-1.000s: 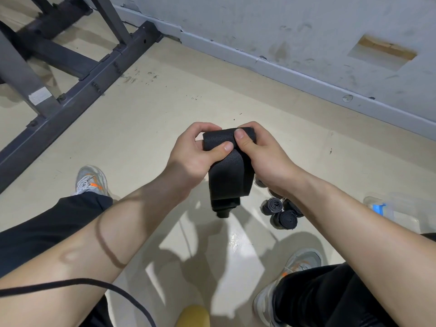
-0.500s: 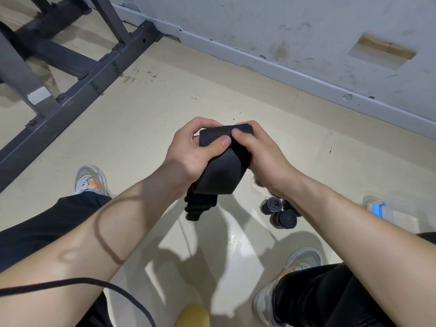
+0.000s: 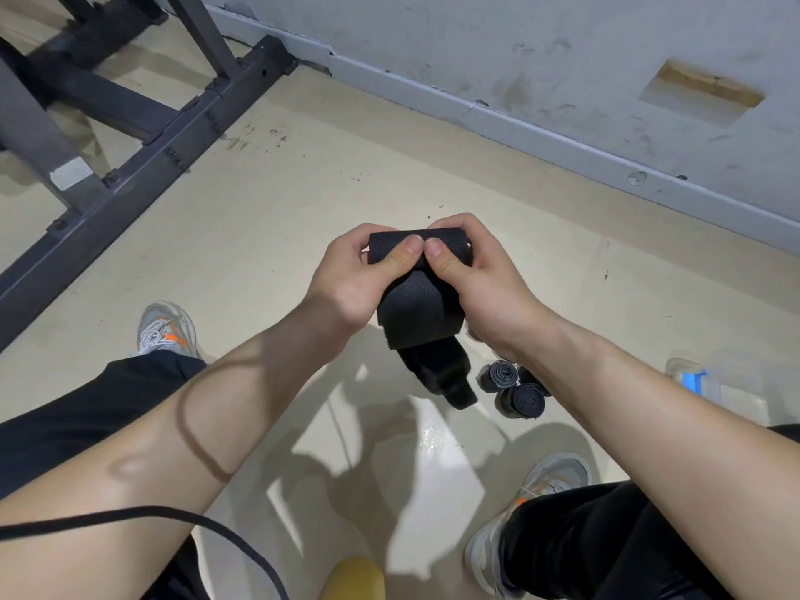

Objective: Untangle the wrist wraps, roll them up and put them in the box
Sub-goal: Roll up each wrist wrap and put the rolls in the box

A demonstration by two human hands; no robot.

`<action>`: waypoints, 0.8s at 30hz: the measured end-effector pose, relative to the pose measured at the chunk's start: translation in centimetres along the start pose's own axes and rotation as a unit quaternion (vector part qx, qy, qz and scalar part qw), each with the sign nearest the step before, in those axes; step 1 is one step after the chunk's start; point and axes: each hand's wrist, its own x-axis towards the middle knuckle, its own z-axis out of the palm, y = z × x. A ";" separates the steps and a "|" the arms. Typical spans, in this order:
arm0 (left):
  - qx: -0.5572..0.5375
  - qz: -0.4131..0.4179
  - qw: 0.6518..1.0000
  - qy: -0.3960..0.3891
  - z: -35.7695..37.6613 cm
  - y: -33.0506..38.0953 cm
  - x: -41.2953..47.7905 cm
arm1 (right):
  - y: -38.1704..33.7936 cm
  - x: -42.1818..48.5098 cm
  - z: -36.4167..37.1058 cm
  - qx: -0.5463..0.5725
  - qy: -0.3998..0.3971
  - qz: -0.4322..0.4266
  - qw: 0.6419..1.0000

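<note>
Wrap (image 3: pixel 415 309), frame centre: we curl left hand (image 3: pixel 350 279) and right hand (image 3: pixel 489 292) round its roll, thumbs pressing, so the turns hold tight

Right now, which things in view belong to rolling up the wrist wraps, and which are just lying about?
Job: the wrist wrap gripped by the left hand and right hand; the rolled wraps on the floor; the clear box.
Lying about: the metal frame; the black cable; the yellow object at the bottom edge.
</note>
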 end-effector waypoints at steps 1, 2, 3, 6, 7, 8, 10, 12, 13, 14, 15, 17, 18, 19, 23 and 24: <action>-0.005 0.003 1.000 -0.001 -0.1 0.0 0.1 | -0.4 -0.1 0.0 0.031 0.001 0.009 0.999; -0.007 0.006 1.000 -0.004 -0.2 0.0 0.2 | -0.5 0.0 0.0 0.059 0.002 0.016 0.998; -0.008 0.009 1.000 -0.008 -0.3 0.1 0.3 | -0.7 0.0 0.0 0.070 0.001 0.018 0.997; 0.000 0.028 0.999 -0.017 -0.5 0.0 0.3 | -0.5 0.1 0.1 0.008 0.008 0.025 1.000; 0.008 0.035 0.999 -0.018 -0.5 -0.1 0.2 | -0.3 0.0 0.2 -0.021 0.008 0.023 0.999; 0.015 0.039 0.999 -0.015 -0.5 -0.2 0.1 | -0.2 0.1 0.2 -0.035 0.009 0.019 0.999; 0.024 0.041 0.999 -0.011 -0.5 -0.2 -0.1 | -0.1 0.2 0.2 -0.036 0.009 0.014 0.999; 0.010 0.030 0.999 -0.011 -0.5 -0.1 -0.1 | -0.2 0.2 0.1 -0.016 0.008 0.014 1.000; -0.003 0.017 1.000 -0.010 -0.5 0.0 -0.1 | -0.4 0.1 0.2 -0.004 0.009 0.016 1.000; -0.014 0.001 1.000 -0.010 -0.5 0.1 0.0 | -0.3 0.1 0.1 0.006 0.008 0.016 1.000; -0.016 -0.017 1.000 -0.013 -0.4 0.1 0.0 | -0.3 0.0 0.0 0.010 0.003 0.017 1.000; -0.004 -0.035 0.999 -0.029 -0.4 0.3 0.1 | -0.3 -0.2 0.1 0.008 -0.004 0.021 1.000; 0.001 -0.033 0.999 -0.033 -0.3 0.2 0.1 | -0.2 -0.2 0.2 0.011 -0.006 0.021 1.000; 0.001 -0.027 0.999 -0.029 -0.3 0.1 0.1 | -0.2 -0.2 0.2 0.021 -0.005 0.022 1.000; -0.009 -0.005 1.000 -0.010 -0.5 0.1 0.3 | -0.1 0.5 -0.2 0.094 -0.009 0.041 0.995; -0.009 0.000 1.000 -0.014 -0.5 0.1 0.3 | -0.1 0.6 -0.3 0.098 -0.016 0.048 0.994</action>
